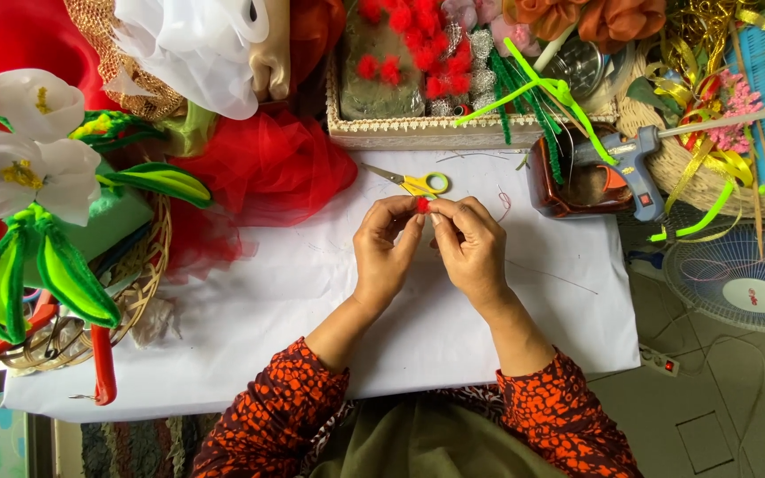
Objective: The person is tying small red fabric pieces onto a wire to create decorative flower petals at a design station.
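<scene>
Two bare hands met over white table (312,310), centre of view, sleeves orange-red with dark speckle. Left hand (385,252) and right hand (471,252) both pinched shut on one small red pompom (421,204), held between thumb and fingertips of each, just above table surface at far-centre. Fingers curled close; only a small part of pompom visible between tips. Just beyond hands, yellow-handled scissors (418,182) flat on table, blades toward left. Farther, a rectangular basket (418,131) with lace-trimmed rim, holding more red pompoms and silvery ones. Right of scissors, a brown glossy holder (549,199) with dark green pipe cleaners; bright green pipe cleaner (542,88) bent across above it. Blue-grey glue gun (635,164) resting at right edge, nozzle toward right, orange trigger visible. Far right: round woven basket with gold ribbon (719,164); white fan (741,283) on floor below it. Left side: red tulle (267,168) heaped near table's far-left corner, white artificial flowers (19,168) with green looped leaves, red-handled pliers (104,363) at near-left edge. Thin wire scraps on table near right hand, detail too fine to resolve.
</scene>
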